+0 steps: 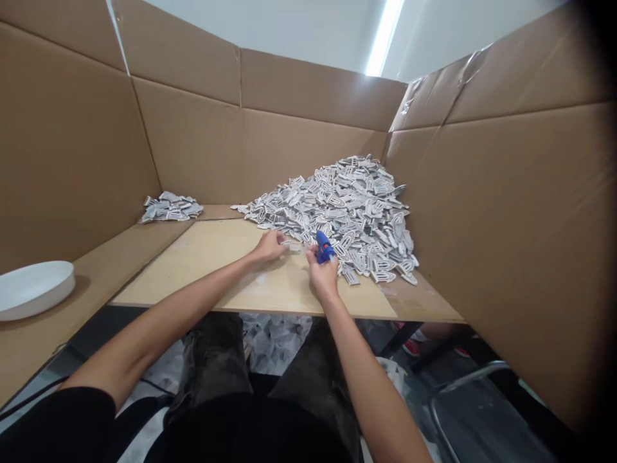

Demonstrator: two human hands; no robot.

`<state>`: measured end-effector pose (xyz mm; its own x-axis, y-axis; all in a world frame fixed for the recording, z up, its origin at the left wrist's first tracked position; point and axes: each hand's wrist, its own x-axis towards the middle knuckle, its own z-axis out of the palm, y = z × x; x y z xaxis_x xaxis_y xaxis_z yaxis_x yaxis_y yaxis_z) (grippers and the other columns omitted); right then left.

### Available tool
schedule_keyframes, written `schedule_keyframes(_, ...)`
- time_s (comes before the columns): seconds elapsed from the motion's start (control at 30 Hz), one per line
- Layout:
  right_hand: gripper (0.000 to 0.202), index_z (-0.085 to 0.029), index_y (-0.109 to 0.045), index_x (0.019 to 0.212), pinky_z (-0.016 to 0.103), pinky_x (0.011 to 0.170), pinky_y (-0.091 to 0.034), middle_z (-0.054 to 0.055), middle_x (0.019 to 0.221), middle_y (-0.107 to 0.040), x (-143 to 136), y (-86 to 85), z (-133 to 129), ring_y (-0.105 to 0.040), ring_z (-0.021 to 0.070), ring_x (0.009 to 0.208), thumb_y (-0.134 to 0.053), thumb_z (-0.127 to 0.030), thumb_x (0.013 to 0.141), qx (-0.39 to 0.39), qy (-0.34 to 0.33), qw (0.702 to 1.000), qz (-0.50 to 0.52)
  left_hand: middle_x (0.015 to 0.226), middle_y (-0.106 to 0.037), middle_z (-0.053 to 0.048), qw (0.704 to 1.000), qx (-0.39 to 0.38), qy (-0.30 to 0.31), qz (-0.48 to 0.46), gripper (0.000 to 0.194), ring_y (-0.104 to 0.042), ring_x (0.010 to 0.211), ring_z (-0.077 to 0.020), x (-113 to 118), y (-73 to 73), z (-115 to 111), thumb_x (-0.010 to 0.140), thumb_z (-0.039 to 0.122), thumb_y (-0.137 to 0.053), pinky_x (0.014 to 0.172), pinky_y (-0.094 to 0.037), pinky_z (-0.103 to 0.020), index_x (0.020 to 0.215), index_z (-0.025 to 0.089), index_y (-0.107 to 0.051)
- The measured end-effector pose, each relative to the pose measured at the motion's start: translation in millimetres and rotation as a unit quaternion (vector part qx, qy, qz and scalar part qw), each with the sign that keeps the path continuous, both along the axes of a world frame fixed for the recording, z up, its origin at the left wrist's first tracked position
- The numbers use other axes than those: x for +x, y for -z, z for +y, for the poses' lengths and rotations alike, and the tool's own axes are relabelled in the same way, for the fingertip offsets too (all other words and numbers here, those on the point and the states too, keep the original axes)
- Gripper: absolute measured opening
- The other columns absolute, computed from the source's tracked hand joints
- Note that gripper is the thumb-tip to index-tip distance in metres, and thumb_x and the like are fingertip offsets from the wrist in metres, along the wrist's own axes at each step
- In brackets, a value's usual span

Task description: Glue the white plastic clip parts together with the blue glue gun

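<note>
My left hand (270, 245) is closed, with its fingertips pinching a small pale slotted piece (292, 246) just above the board. Close by on the right, my right hand (324, 275) is wrapped round a blue hand tool (324, 247) with an orange-red part on its side. The tool's kind is not clear, and its working tip cannot be made out. Behind both hands rises a large heap of flat grey-white slotted pieces (347, 199), many with one rounded or pointed end. The heap's front edge comes up to the blue tool.
A smaller pile of similar pieces (172, 207) lies at the back left. A white oval bowl (36, 289) stands at the far left. Cardboard walls (308, 141) enclose the pale wooden board (193, 263). Below the board's front edge are pale scraps (274, 344) and a metal-framed chair (436, 411).
</note>
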<state>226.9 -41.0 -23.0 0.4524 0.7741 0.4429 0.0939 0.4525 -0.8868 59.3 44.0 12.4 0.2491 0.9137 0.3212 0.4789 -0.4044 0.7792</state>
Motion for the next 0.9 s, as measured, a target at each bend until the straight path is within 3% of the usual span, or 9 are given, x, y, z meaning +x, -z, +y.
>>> schedule_keyframes(0.13,0.023,-0.021,-0.071,0.092,0.042,0.097,-0.058,0.009,0.095,-0.08,0,-1.5,-2,-0.075,0.0258,0.092,-0.074,-0.039,0.078,-0.003,-0.008,1.0,-0.023,0.072,-0.069,-0.003,0.98,-0.112,0.027,-0.159,0.005,-0.062,0.064,-0.0142,1,-14.5,-22,0.082,0.017,-0.07,0.061,-0.049,-0.023,0.078,0.014,-0.069)
schedule_keyframes(0.23,0.026,-0.021,-0.072,0.09,0.04,0.091,-0.058,0.007,0.09,-0.079,-1,-5.2,-7,-0.075,0.0251,0.087,-0.074,-0.044,0.079,-0.009,-0.015,0.999,-0.048,0.077,-0.073,-0.005,0.94,-0.213,0.088,-0.252,0.005,-0.069,0.066,-0.0157,6,-18.7,-38,0.086,0.014,-0.068,0.065,-0.059,-0.027,0.082,0.015,-0.065)
schedule_keyframes(0.33,0.029,-0.021,-0.073,0.089,0.038,0.089,-0.057,0.006,0.085,-0.078,-3,-9.9,-15,-0.073,0.0244,0.083,-0.074,-0.048,0.081,-0.011,-0.016,0.996,-0.085,0.076,-0.073,-0.007,0.898,-0.282,0.134,-0.309,0.009,-0.071,0.065,-0.0174,8,-13.6,-47,0.088,0.014,-0.07,0.066,-0.064,-0.032,0.083,0.015,-0.062)
schedule_keyframes(0.5,0.03,-0.02,-0.074,0.088,0.038,0.086,-0.057,0.005,0.079,-0.075,-6,-13.2,-23,-0.071,0.0238,0.079,-0.073,-0.05,0.085,-0.037,-0.005,0.992,-0.123,0.077,-0.072,-0.007,0.868,-0.295,0.195,-0.35,0.018,-0.071,0.066,-0.0173,3,-2.3,-48,0.097,0.027,-0.07,0.065,-0.066,-0.033,0.087,0.015,-0.061)
schedule_keyframes(0.63,0.029,-0.02,-0.074,0.088,0.038,0.085,-0.059,0.006,0.08,-0.077,-7,-13.5,-25,-0.073,0.0245,0.08,-0.072,-0.049,0.087,-0.034,-0.025,0.991,-0.125,0.077,-0.071,-0.008,0.857,-0.319,0.198,-0.352,0.019,-0.071,0.068,-0.0187,2,0.2,-45,0.1,0.026,-0.063,0.062,-0.063,-0.032,0.085,0.017,-0.058)
schedule_keyframes(0.8,0.031,-0.019,-0.073,0.087,0.034,0.075,-0.057,0.005,0.078,-0.074,-9,-15.8,-26,-0.069,0.0225,0.076,-0.074,-0.049,0.083,-0.039,-0.006,0.992,-0.12,0.08,-0.072,-0.014,0.856,-0.355,0.195,-0.321,0.013,-0.072,0.074,-0.0225,0,-4.8,-42,0.092,0.021,-0.055,0.047,-0.044,-0.024,0.08,0.017,-0.058)
schedule_keyframes(0.9,0.029,-0.019,-0.07,0.081,0.032,0.069,-0.054,0.004,0.073,-0.071,-12,-17.0,-27,-0.064,0.0198,0.069,-0.072,-0.048,0.082,-0.028,-0.017,0.992,-0.118,0.086,-0.073,-0.016,0.857,-0.355,0.22,-0.303,0.009,-0.072,0.08,-0.0249,-4,-9.6,-45,0.083,0.019,-0.054,0.053,-0.047,-0.027,0.084,0.016,-0.062)
